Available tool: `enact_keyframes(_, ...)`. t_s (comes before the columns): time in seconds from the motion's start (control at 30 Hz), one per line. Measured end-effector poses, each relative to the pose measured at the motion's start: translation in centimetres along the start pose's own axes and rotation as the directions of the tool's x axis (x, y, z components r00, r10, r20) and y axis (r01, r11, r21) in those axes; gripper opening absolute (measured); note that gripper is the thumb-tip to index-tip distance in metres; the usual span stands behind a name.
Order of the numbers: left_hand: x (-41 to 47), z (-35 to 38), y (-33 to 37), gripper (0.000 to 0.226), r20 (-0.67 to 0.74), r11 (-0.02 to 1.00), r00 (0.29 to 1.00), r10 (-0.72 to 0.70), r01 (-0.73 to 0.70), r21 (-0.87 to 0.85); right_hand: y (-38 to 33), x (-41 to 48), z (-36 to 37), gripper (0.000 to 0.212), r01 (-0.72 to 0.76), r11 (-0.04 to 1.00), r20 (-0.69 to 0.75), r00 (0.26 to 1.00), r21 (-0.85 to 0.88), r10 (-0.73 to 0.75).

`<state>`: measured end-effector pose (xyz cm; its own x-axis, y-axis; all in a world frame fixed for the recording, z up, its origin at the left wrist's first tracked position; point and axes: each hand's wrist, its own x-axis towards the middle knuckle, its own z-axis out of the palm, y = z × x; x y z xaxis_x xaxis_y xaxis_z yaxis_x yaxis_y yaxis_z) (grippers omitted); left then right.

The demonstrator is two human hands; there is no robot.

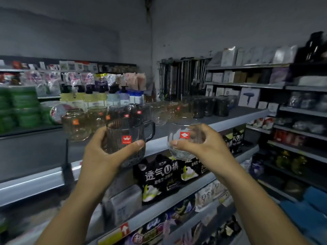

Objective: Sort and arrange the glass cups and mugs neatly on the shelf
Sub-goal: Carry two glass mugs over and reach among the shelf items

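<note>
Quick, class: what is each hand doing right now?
Left hand: holds the grey mug.
Right hand: holds the clear cup.

1. In front of the long grey metal shelf, our left hand covers the lower left of the smoky ribbed glass mug; its fingers show only dimly through the glass.
2. Our right hand hides the right side of the clear round glass cup.
3. Our forearms run off the bottom edge.
4. The row of glass cups on the shelf is too blurred to count.
5. Small print on the black packets below the shelf escapes us.
</note>
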<state>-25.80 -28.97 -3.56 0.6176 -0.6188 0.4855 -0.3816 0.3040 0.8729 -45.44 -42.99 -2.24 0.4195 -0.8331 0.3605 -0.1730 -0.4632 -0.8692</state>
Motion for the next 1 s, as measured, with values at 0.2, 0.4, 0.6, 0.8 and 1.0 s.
enact_keyframes(0.2,3.5,5.0,-1.2,0.045,-0.098,0.996,0.995,0.023,-0.014,0.093,3.1,8.3,-1.8,0.064,0.049,0.998,0.099,0.994,-0.024,-0.046)
enact_keyframes(0.4,7.6,7.4,-3.6,0.053,-0.185,0.981,0.978,0.092,-0.058,0.183,4.9,16.7,-0.3,0.065,0.119,0.992,0.191,0.976,-0.042,-0.109)
enact_keyframes(0.6,11.6,9.1,-5.4,0.068,-0.224,0.969,0.968,0.113,-0.058,0.241,6.2,22.0,1.5,0.061,0.132,0.991,0.246,0.962,-0.039,-0.118)
enact_keyframes(0.8,13.4,10.5,-6.9,0.074,-0.258,0.968,0.964,0.068,-0.001,0.252,8.6,24.4,2.0,0.062,0.115,0.993,0.270,0.958,-0.033,-0.102)
enact_keyframes(1.0,13.7,11.0,-7.3,0.069,-0.303,0.968,0.951,0.055,0.023,0.249,10.2,25.1,2.2,0.060,0.115,0.993,0.345,0.932,0.009,-0.111)
